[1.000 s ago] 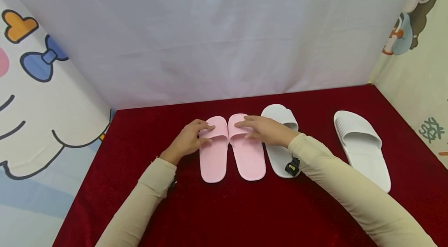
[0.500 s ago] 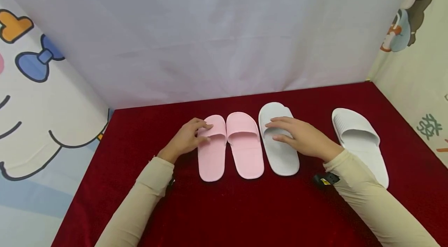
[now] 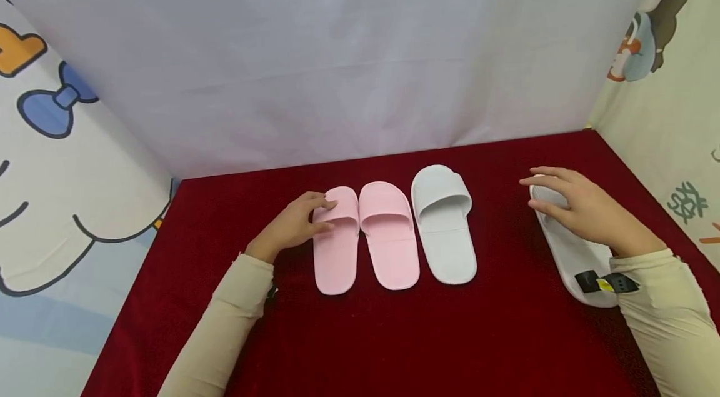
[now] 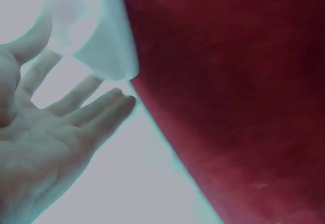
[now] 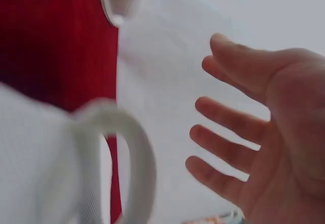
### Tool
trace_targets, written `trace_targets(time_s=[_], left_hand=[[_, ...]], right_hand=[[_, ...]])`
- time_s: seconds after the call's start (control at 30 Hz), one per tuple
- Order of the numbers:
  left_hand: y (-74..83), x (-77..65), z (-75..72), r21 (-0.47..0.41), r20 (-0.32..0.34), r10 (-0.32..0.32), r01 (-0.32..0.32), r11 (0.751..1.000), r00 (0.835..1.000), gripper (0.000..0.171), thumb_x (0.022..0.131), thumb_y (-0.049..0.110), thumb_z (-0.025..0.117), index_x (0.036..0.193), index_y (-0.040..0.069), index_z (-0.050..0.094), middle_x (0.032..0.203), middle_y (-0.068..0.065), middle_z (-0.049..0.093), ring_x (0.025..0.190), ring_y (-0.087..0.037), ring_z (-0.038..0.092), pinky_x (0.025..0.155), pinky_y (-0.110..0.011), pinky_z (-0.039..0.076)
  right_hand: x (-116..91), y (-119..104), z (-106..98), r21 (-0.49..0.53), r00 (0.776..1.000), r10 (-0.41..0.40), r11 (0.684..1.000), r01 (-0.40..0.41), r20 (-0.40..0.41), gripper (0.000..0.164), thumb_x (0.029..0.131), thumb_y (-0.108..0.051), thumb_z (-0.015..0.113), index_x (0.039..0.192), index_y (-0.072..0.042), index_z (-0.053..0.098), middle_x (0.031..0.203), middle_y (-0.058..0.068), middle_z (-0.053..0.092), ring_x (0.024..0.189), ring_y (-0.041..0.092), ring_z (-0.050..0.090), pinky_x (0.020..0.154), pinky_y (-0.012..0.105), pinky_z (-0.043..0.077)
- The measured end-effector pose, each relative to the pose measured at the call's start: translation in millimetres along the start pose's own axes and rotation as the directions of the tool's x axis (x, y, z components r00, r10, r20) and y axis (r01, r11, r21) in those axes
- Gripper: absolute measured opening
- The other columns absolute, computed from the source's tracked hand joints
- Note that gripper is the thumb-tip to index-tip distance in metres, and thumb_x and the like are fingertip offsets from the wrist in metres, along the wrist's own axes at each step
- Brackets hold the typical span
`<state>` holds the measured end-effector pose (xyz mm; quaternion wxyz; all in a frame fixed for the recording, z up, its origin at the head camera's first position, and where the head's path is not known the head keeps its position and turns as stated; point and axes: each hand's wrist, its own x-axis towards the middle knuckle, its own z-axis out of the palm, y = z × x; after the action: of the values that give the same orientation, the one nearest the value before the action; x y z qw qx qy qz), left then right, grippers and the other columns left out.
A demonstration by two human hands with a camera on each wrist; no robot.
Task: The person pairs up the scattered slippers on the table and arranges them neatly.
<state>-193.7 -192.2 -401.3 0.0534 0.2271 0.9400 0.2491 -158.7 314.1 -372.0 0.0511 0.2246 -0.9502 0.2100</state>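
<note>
Two pink slide slippers, a left one point(image 3: 335, 266) and a right one point(image 3: 392, 256), lie side by side on a red cloth. My left hand point(image 3: 289, 225) is at the left pink slipper, fingertips over the edge of its strap. The left wrist view shows that hand's fingers extended beside the pale-looking slipper point(image 4: 109, 51). To the right is a white slipper point(image 3: 445, 244) with nobody touching it. Farther right, my right hand point(image 3: 587, 206) hovers over another white slipper point(image 3: 576, 259), partly hiding its strap. In the right wrist view its fingers are spread, apart from the slipper's strap point(image 5: 139, 163).
The red cloth point(image 3: 439, 334) covers the table. A white curtain point(image 3: 337, 59) hangs behind its back edge. Printed cloth panels stand at the left point(image 3: 62, 197) and right point(image 3: 680, 122). A black wrist device point(image 3: 607, 283) is strapped at my right cuff.
My right hand has moved right, from the right pink slipper past the nearer white slipper to the far-right white one. My left hand stays at the left pink slipper. The slippers keep their places.
</note>
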Motion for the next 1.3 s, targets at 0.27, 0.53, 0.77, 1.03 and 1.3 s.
trace_targets(time_s=[0.27,0.53,0.77,1.03,1.3], left_hand=[[50.6,19.5,-4.9,0.190,-0.021,-0.010,0.014,0.982,1.000,0.054,0.089,0.043,0.072,0.133,0.013,0.063,0.149,-0.019,0.047,0.139,-0.034,0.045,0.105,-0.054,0.046],[114.9,71.4,28.5,0.108,0.004,0.102,-0.102,0.989,0.995,0.056,0.095,0.037,0.067,0.144,0.017,0.051,0.144,-0.010,0.051,0.128,-0.025,0.055,0.105,-0.043,0.048],[141.5,101.4,56.1,0.096,0.120,0.057,-0.069,0.993,0.991,0.054,0.095,0.040,0.066,0.143,0.022,0.050,0.148,-0.011,0.045,0.127,-0.025,0.056,0.103,-0.042,0.049],[152.9,113.2,73.1,0.097,0.108,0.088,-0.099,0.990,0.990,0.038,0.096,0.025,0.067,0.130,0.017,0.054,0.139,-0.014,0.054,0.119,-0.023,0.058,0.100,-0.036,0.048],[156.1,99.6,78.6,0.095,0.136,0.058,-0.071,0.993,0.989,0.034,0.096,0.018,0.065,0.128,0.023,0.055,0.142,-0.014,0.053,0.107,-0.024,0.061,0.089,-0.036,0.051]], right_hand=[[-7,32,-8,-0.007,0.999,0.007,1.000,-0.006,0.042,0.052,0.086,-0.020,0.077,0.133,-0.005,0.059,0.142,0.033,0.045,0.129,0.053,0.040,0.098,0.068,0.034],[4,43,-10,0.008,0.991,0.087,0.996,-0.088,0.107,0.046,0.097,-0.025,0.064,0.136,-0.003,0.055,0.146,0.035,0.040,0.133,0.055,0.037,0.100,0.068,0.035],[-4,51,-8,0.046,0.977,0.138,0.988,-0.147,0.161,0.056,0.098,-0.029,0.062,0.144,-0.001,0.046,0.148,0.034,0.038,0.133,0.050,0.038,0.098,0.066,0.039],[-19,58,-9,0.071,0.967,0.169,0.980,-0.185,0.188,0.059,0.100,-0.029,0.060,0.148,-0.002,0.040,0.146,0.033,0.038,0.129,0.047,0.040,0.095,0.064,0.040],[-25,63,-8,0.107,0.967,0.137,0.981,-0.163,0.213,0.055,0.100,-0.023,0.060,0.148,-0.002,0.041,0.146,0.033,0.038,0.127,0.046,0.041,0.094,0.062,0.042]])
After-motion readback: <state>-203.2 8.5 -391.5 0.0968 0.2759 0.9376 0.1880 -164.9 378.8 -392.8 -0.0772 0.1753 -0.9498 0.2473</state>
